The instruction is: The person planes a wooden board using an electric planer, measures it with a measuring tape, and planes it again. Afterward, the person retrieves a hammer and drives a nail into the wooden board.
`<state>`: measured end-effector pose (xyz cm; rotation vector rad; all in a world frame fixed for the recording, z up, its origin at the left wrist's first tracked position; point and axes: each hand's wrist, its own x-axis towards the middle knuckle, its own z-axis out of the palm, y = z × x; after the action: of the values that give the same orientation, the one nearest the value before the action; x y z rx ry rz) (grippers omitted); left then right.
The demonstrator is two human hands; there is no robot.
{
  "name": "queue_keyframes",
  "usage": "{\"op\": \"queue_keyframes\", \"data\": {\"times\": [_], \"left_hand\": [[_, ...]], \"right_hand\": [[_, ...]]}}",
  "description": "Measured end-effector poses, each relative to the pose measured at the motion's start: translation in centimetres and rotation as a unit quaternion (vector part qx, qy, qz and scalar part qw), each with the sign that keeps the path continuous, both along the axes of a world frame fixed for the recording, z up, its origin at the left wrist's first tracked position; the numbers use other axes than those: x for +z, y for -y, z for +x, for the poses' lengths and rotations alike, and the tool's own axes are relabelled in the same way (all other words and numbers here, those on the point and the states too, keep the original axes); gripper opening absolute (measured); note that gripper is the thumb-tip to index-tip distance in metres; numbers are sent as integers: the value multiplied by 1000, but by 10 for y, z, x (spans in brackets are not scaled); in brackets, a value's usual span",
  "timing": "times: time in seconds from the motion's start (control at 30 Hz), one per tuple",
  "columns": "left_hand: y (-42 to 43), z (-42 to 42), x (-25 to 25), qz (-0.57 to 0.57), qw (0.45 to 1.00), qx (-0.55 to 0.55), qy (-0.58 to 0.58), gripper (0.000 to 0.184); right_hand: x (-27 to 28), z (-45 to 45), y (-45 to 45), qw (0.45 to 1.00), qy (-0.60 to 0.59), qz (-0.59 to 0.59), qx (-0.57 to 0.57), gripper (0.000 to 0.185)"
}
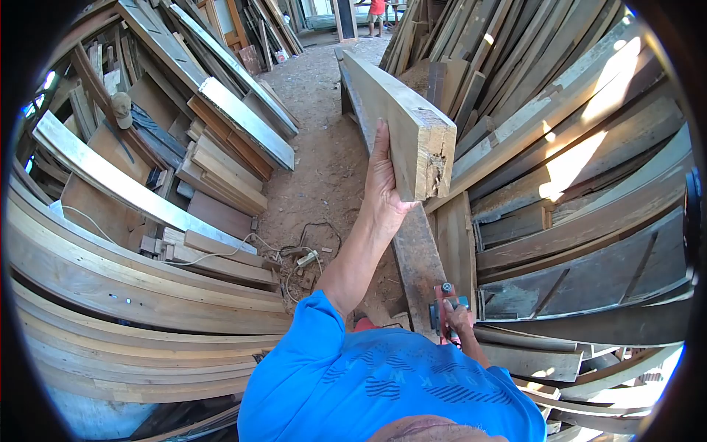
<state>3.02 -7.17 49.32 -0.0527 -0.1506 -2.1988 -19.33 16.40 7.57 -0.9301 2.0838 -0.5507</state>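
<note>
My left hand (384,173) grips a thick wooden plank (398,107) near its close end, with the thumb along its side and the fingers hidden beneath. The plank is raised and points away from me; its end face is rough and has a broken hollow. Low on the right, my right hand (459,321) is closed on the handle of a red electric planer (444,309). That planer rests on or just above a long worn bench board (416,258), which runs forward under the plank; contact is hard to tell.
Stacked boards (147,295) line the left side, and more timber (589,169) leans along the right. A power strip (307,258) with tangled cords lies on the dirt floor (313,155). Far back stands a person in a red top (377,7). A cap (121,110) hangs at left.
</note>
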Motion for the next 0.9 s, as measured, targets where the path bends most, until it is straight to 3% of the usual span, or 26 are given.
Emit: {"op": "queue_keyframes", "data": {"times": [0.27, 0.43, 0.57, 0.63, 0.7, 0.77, 0.83, 0.9], "left_hand": [[2, 1, -5, -4, 1000, 3, 6, 49], [-2, 2, -16, 3, 999, 25, 32, 50], [-23, 7, -44, 54, 988, 60, 130, 53], [-20, 15, -126, 8, 987, 6, 158, 62], [-33, 21, -192, 27, 976, -49, 212, 67], [-50, 23, -246, 18, 948, -41, 315, 66], [-63, 26, -313, 10, 910, -28, 414, 63], [-75, 35, -394, 4, 861, -16, 508, 58]], "right_hand": [[-1, -1, 1, 999, 12, 39, -21, 74], [33, 8, 0, 1000, 11, 15, -14, 74], [-3, -2, -4, 998, 46, -12, -36, 60], [28, 5, -3, 998, 47, -34, -34, 57], [-2, -1, -5, 988, 126, -26, -89, 48], [-20, -7, -7, 973, 192, -36, -123, 50], [10, 2, -4, 956, 214, -63, -190, 46], [1, -3, -17, 960, 191, -53, -198, 42]]}}
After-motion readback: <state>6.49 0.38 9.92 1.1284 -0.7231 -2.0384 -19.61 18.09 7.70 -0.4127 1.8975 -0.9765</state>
